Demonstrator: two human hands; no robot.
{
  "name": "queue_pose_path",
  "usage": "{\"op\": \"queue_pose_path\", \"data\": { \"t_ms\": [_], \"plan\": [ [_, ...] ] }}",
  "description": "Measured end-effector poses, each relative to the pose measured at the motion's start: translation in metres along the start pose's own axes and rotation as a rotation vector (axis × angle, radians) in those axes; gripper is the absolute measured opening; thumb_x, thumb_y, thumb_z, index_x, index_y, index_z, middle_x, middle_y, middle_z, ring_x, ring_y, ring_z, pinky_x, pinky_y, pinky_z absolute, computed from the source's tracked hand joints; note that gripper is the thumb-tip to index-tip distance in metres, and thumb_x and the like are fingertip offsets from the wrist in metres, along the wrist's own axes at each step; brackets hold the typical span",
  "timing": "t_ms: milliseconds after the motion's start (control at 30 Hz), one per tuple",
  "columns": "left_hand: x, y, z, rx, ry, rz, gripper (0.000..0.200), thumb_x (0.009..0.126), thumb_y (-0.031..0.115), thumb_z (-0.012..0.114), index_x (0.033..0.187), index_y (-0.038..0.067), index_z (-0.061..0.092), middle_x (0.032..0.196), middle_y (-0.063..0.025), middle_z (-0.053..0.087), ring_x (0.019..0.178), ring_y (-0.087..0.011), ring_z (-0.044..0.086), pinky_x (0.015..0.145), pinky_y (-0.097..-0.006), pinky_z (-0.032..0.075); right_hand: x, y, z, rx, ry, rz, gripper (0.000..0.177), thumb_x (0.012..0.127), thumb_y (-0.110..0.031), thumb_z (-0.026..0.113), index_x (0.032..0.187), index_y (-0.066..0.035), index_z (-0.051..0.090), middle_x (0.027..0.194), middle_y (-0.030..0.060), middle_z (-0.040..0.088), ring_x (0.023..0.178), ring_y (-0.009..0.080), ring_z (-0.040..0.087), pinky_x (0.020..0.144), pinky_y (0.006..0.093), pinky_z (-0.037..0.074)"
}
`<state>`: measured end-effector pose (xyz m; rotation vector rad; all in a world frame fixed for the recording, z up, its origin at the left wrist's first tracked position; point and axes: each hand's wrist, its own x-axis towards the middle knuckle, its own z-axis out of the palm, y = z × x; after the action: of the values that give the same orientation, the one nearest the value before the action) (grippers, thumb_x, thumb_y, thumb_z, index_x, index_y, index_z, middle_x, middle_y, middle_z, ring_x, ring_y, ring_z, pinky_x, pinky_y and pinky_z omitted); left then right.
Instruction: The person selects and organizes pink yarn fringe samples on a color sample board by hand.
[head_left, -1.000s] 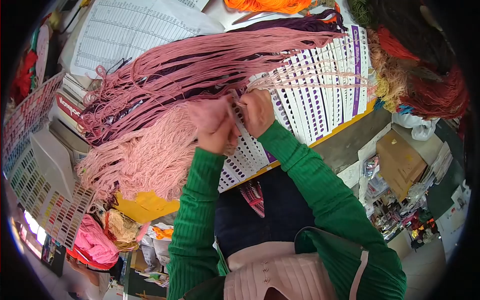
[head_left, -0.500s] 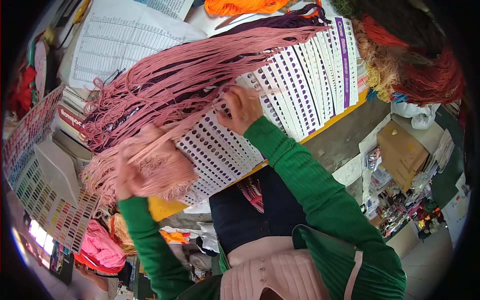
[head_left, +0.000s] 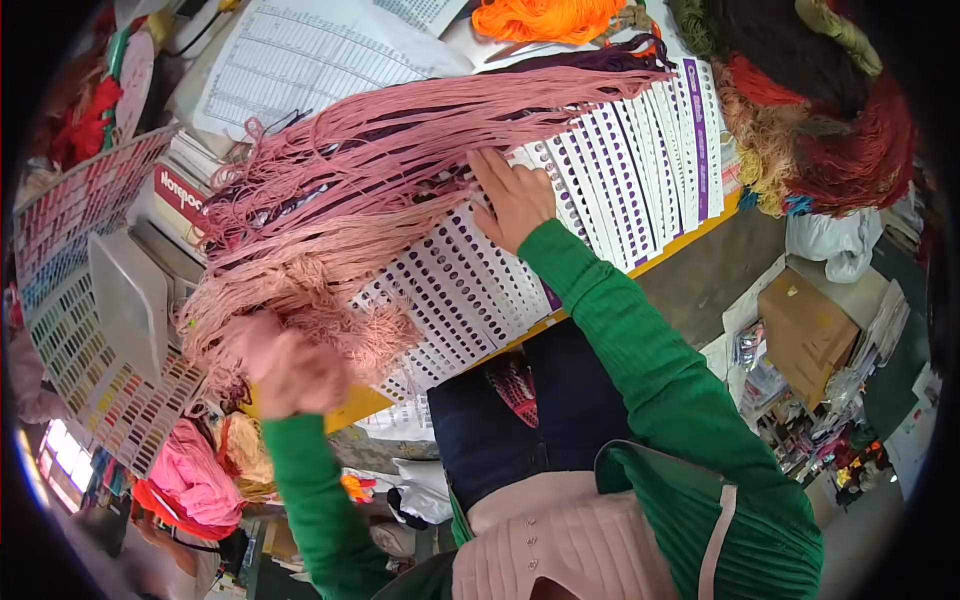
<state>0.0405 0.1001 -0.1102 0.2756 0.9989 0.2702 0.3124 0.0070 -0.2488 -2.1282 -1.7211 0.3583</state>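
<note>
Long pink and dark purple embroidery threads (head_left: 400,130) stretch across white cards with rows of punched holes (head_left: 450,290). A paler pink thread bundle (head_left: 375,335) lies along their near side, its ends loose and frizzy at the left. My left hand (head_left: 290,365), smeared by motion, is over the near left end of the pale bundle; its fingers do not show clearly. Flat on the punched cards rests my right hand (head_left: 515,195), fingers stretched out and fingertips right at the lower edge of the pink threads.
A printed sheet (head_left: 290,75) and an orange skein (head_left: 550,18) lie at the back. Dark, red and yellow yarns (head_left: 850,150) heap up at the right. On the left are a colour chart (head_left: 75,330), a white plastic piece (head_left: 130,300) and a notebook (head_left: 178,200).
My left hand has moved down and slightly right, and the pale bundle lies looser and more spread out. My right hand's fingers have straightened from a curled pinch. The view has shifted a little.
</note>
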Motion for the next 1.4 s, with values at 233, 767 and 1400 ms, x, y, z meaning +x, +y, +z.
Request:
{"op": "queue_pose_path", "data": {
  "t_ms": [233, 767, 1400],
  "plan": [
    [0.074, -0.056, 0.053, 0.15, -0.076, 0.09, 0.034, 0.082, 0.025, 0.042, 0.101, -0.002, 0.046, 0.086, -0.0096, 0.052, 0.067, -0.0152, 0.049, 0.056, -0.0227, 0.038, 0.001, 0.0, 0.0, 0.029, -0.043, 0.02, 0.058, 0.063, -0.026, 0.054, 0.116, -0.01, 0.037, 0.115, 0.0113, 0.04, 0.071, 0.0203, 0.048, 0.061, 0.0324, 0.032],
    [-0.061, -0.052, 0.085, -0.362, -0.341, 0.255, 0.053, 0.081, 0.035, 0.038, 0.114, -0.007, 0.033, 0.107, -0.0162, 0.046, 0.093, -0.0229, 0.048, 0.082, -0.0336, 0.036, -0.035, -0.161, -0.157, 1.6, -0.536, 0.606, 0.011, 0.075, -0.006, 0.051, 0.078, 0.003, 0.058, 0.06, 0.0039, 0.053, 0.049, 0.0072, 0.049, 0.043, 0.0176, 0.037],
    [-0.164, -0.036, 0.03, -0.337, -0.562, 0.277, 0.041, 0.084, 0.021, 0.031, 0.115, -0.005, 0.031, 0.117, -0.0166, 0.036, 0.103, -0.0238, 0.041, 0.087, -0.0368, 0.034, -0.064, -0.287, -0.192, 1.651, -0.47, 0.568, 0.007, 0.072, -0.001, 0.053, 0.073, 0.005, 0.057, 0.076, 0.0044, 0.054, 0.044, 0.0034, 0.034, 0.038, 0.0177, 0.025]
  ]
}}
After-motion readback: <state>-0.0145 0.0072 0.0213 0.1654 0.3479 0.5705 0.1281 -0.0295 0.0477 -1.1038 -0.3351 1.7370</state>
